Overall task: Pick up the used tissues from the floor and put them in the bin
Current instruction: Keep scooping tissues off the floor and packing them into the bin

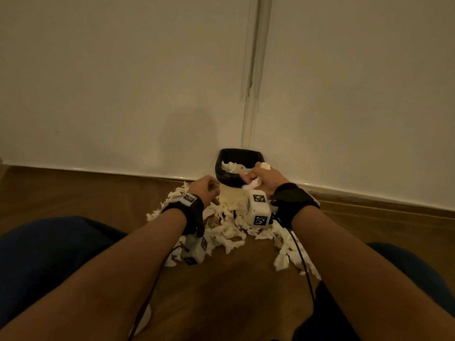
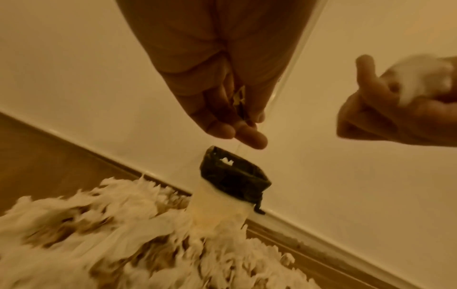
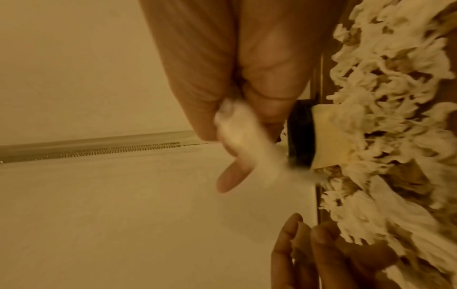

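A small white bin (image 1: 231, 195) with a black liner (image 1: 221, 168) stands against the wall, with crumpled tissues inside. A heap of white tissues (image 1: 229, 227) covers the floor in front of it. My right hand (image 1: 258, 177) grips a wad of tissue (image 1: 254, 184) just over the bin's near right rim; the wad (image 3: 237, 140) looks blurred in the right wrist view. My left hand (image 1: 206, 187) hovers left of the bin above the heap. Its fingers (image 2: 222, 129) are bunched, pinching what looks like a small scrap (image 2: 238, 99).
A pale wall with a skirting board (image 1: 369, 195) and a vertical pipe (image 1: 256, 70) runs behind the bin. The floor (image 1: 234, 279) is brown wood. My knees in dark trousers (image 1: 44, 254) flank the heap. Cables (image 1: 302, 262) trail from the wrist cameras.
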A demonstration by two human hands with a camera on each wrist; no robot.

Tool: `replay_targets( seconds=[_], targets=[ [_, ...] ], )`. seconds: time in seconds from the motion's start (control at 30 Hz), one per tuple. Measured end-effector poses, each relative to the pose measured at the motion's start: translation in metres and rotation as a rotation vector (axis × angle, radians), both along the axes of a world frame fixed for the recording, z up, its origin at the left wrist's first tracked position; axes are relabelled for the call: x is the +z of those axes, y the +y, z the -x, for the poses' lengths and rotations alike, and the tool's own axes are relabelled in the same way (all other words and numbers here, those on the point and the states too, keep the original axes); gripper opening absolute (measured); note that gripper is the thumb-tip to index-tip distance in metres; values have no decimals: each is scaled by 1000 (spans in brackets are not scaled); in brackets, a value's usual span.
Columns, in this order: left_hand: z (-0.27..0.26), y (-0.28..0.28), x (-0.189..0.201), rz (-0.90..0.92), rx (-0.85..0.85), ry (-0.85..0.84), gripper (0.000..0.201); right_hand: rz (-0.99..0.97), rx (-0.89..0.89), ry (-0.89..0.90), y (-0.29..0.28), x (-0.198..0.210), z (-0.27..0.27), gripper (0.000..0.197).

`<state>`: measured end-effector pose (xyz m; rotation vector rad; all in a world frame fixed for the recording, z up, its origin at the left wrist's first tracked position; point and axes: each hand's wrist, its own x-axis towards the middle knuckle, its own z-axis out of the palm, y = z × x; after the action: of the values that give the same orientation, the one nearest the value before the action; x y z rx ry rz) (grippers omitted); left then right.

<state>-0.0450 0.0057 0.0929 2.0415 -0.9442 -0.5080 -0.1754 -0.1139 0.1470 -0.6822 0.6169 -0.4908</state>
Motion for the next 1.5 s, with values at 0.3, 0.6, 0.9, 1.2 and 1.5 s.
replay_targets(
  seconds=[0.3,0.6,0.9,1.2,1.5],
  targets=[
    [-18,-47,59,55,-150,-154,9,475,33,327,-62,26,5,24],
    [-46,-93,51,28,-45,-325,16,282,2,211,-89,13,-33,44],
    [-72,-130,-6,-8,15,-298,19,-9,-206,238,-134,-18,-97,40],
    [-93,-172,-41,-2,-10,-283,18,151,-265,261,-166,-83,-112,41],
    [-106,-192,-60,-87,-16,-314,39,25,-173,223,-160,-93,-124,61]
  ],
)
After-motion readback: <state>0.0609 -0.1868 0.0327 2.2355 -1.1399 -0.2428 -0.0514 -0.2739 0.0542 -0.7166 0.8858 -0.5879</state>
